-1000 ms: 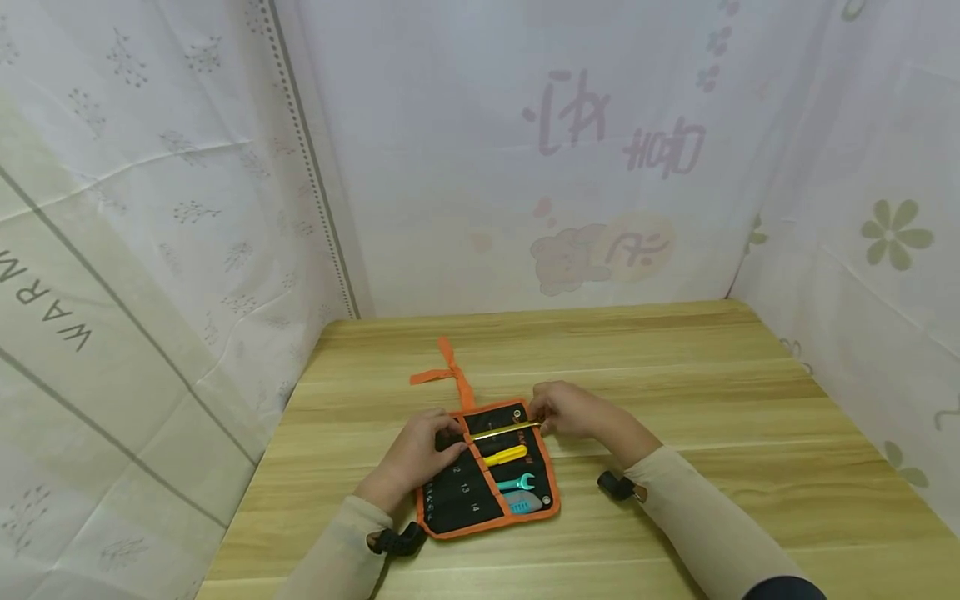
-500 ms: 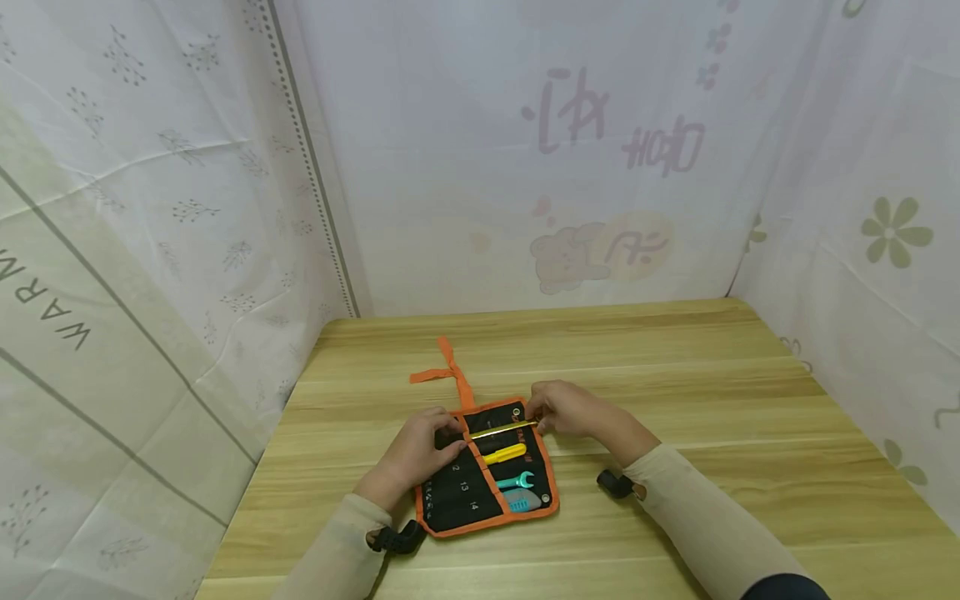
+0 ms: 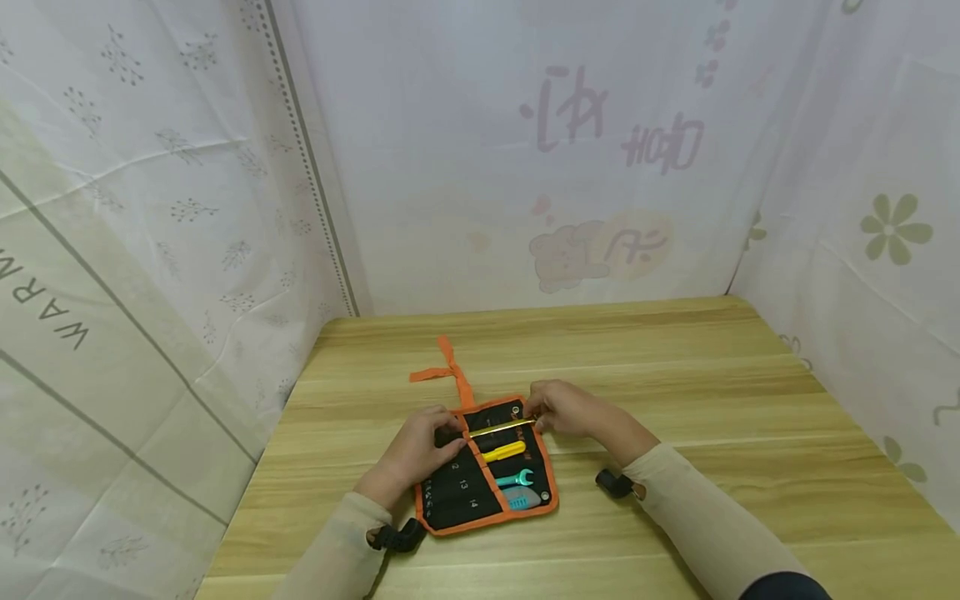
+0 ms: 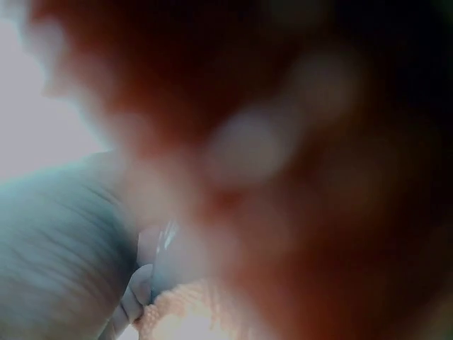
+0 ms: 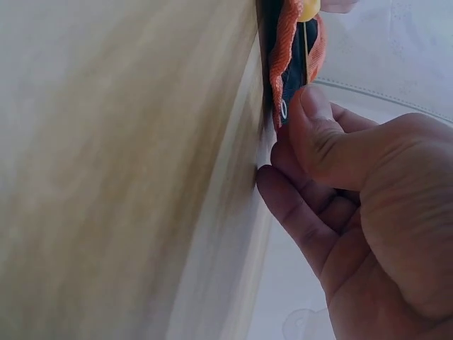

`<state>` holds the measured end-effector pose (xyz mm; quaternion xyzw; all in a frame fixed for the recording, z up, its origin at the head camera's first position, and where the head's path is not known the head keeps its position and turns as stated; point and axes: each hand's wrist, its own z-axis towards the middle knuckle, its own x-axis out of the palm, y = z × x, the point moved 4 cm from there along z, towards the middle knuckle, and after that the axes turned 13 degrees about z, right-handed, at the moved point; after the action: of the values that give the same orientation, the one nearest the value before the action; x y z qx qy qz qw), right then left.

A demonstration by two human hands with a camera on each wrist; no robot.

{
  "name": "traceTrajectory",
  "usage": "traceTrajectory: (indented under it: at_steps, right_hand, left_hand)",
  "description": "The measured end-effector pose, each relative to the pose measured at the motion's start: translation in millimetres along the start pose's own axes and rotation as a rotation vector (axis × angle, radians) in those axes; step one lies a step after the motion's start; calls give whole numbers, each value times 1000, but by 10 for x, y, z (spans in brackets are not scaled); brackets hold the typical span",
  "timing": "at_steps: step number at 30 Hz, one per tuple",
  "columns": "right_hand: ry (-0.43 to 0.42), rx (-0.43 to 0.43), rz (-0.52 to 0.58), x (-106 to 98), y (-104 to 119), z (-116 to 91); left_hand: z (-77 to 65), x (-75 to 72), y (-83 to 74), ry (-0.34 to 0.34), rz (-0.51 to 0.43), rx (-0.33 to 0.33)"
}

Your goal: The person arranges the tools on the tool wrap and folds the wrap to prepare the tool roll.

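A black tool roll (image 3: 444, 508) with orange edging lies unrolled on the table, its pockets marked with numbers. My left hand (image 3: 411, 454) grips the orange pocket edge between thumb and fingers at the roll's upper left. From there a thin golden-yellow strip (image 3: 501, 428) runs rightward, and my right hand (image 3: 562, 408) pinches its outer end between thumb and forefinger. In the right wrist view the strip looks narrow, edge on, beside my thumb (image 5: 315, 106). The strip's inner end is hidden in the pocket. Blurred dark red fills most of the left wrist view, with orange webbing (image 4: 191, 304) low down.
A yellow handle (image 3: 505, 452), a teal open-ended wrench (image 3: 516, 479) and a grey-and-teal tool (image 3: 522, 498) stick out of the lower pockets. Orange ties (image 3: 452, 371) stretch away from the roll. Patterned cloth (image 3: 450, 167) hangs behind the wooden table (image 3: 675, 367).
My right hand has shifted slightly left along with the strip. The left hand keeps its hold on the pocket edge, and the roll lies almost as before.
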<state>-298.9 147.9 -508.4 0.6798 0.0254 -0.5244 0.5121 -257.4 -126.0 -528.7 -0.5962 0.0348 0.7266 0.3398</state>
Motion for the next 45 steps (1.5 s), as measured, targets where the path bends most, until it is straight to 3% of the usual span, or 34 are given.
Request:
traceTrajectory:
  at_steps: [10, 17, 26, 32, 40, 45]
  right_hand:
    - [14, 3, 73, 73, 27, 30]
    - [18, -5, 64, 95, 28, 47]
    - [3, 69, 55, 87, -46, 30]
    - [-7, 111, 68, 58, -32, 13]
    - [-8, 46, -73, 50, 31, 84]
    - [5, 58, -108, 81, 62, 161]
  left_hand:
    - [23, 24, -34, 5, 23, 22]
    - [2, 27, -18, -20, 33, 12]
    - [-45, -32, 29, -60, 82, 1]
    - [-85, -82, 73, -36, 62, -39]
    - [-68, -67, 102, -20, 22, -42]
    - [-57, -50, 134, -3, -29, -51]
